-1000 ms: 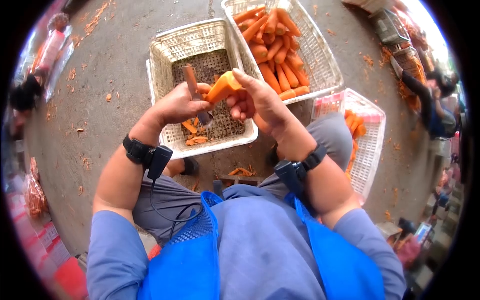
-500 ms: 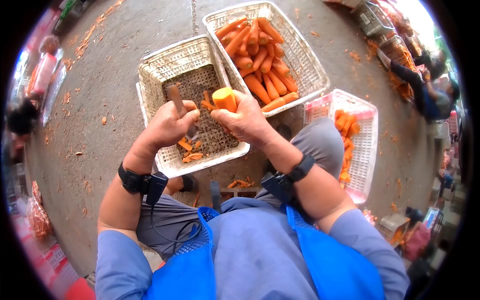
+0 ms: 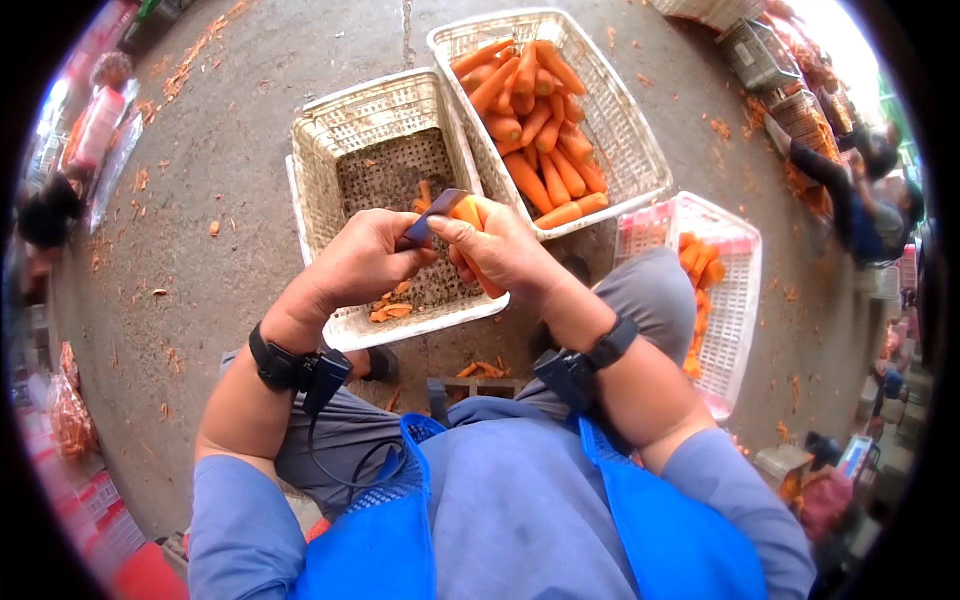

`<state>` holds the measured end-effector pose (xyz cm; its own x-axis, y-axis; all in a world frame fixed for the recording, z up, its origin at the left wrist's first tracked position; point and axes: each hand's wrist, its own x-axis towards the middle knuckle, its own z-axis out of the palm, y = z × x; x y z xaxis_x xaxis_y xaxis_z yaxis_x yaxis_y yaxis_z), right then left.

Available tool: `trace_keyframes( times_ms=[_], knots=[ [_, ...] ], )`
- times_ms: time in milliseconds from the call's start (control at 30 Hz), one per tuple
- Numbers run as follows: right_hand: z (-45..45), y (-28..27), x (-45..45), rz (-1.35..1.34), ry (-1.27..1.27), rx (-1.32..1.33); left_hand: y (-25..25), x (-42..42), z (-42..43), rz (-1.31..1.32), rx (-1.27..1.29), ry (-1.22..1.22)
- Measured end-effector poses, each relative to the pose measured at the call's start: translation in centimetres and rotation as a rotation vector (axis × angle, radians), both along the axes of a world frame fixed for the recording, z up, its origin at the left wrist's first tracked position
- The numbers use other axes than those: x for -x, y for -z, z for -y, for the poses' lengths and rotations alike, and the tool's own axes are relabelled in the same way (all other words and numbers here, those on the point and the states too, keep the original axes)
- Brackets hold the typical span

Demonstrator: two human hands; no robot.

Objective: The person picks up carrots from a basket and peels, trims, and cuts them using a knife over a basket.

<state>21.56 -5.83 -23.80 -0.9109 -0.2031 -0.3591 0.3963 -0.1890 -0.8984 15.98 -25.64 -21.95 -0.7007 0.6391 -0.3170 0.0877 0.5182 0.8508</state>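
Note:
My left hand (image 3: pixel 372 256) is closed round a flat-bladed knife (image 3: pixel 434 214), whose handle is hidden in the fingers. The blade lies against the upper end of a carrot (image 3: pixel 486 278). My right hand (image 3: pixel 503 245) grips that carrot, its lower end showing beneath the fingers. Both hands are over the front part of a white plastic basket (image 3: pixel 318 168) with a dirty, perforated floor. Orange carrot scraps (image 3: pixel 391 309) lie inside it near the front.
Behind to the right, a larger white basket (image 3: pixel 640 165) holds a heap of whole carrots (image 3: pixel 545 125). By my right knee stands a pinkish-white basket (image 3: pixel 735 300) with cut orange pieces (image 3: pixel 698 272). Scraps litter the concrete floor (image 3: pixel 200 330). Another person (image 3: pixel 870 205) sits at far right.
My left hand has moved right, bringing the blade against the carrot. The carrot has tilted, and its pale cut end no longer faces me. The view has shifted slightly.

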Motion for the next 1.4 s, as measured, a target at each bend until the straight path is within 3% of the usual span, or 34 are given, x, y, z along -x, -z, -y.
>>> trace_keyframes(
  times_ms=[33,133,267,400,500,800,900,933,1067,1100,1167,1200,1333,1400],
  knots=[
    [0.0,0.0,0.0,-0.009,-0.009,-0.029,0.3,0.0,0.1,0.138,-0.1,-0.046],
    [0.0,0.3,0.1,-0.021,-0.034,-0.099,0.2,0.1,0.3,-0.04,-0.1,-0.06],
    [0.1,1.0,0.3,0.002,-0.049,-0.125,0.3,0.0,-0.1,-0.523,-0.028,0.044],
    [0.1,0.6,0.1,-0.009,-0.036,-0.062,0.1,-0.3,-0.5,-0.627,0.058,0.08],
    [0.0,1.8,0.1,0.015,-0.034,-0.033,0.6,-0.4,-0.7,-0.634,0.124,0.075],
    [0.3,1.9,-0.3,-0.092,-0.008,-0.396,3.5,0.0,-1.0,-0.622,0.163,0.06],
    [1.2,1.1,-1.3,-0.314,-0.093,-0.33,6.6,1.1,0.2,-0.587,0.372,0.117],
    [1.5,0.6,-1.5,-0.369,-0.177,-0.485,7.2,1.1,0.7,-0.546,0.435,0.132],
    [0.8,0.7,-1.2,-0.3,-0.015,-0.133,6.9,1.0,0.7,-0.468,0.535,0.114],
    [0.3,0.3,-1.0,-0.29,-0.024,-0.231,6.7,1.1,0.9,-0.469,0.517,0.096],
    [-0.2,1.2,-0.5,-0.104,0.014,0.072,6.2,2.1,1.3,-0.486,0.482,0.051],
    [-0.3,2.5,-0.5,-0.07,0.084,0.251,6.3,2.3,1.3,-0.486,0.453,0.043],
    [-0.6,3.5,-0.2,0.076,0.153,0.41,5.4,2.6,1.5,-0.515,0.06,-0.042],
    [-1.3,1.8,-0.2,0.114,0.172,0.485,3.7,2.8,1.2,-0.395,0.135,-0.04]
  ],
)
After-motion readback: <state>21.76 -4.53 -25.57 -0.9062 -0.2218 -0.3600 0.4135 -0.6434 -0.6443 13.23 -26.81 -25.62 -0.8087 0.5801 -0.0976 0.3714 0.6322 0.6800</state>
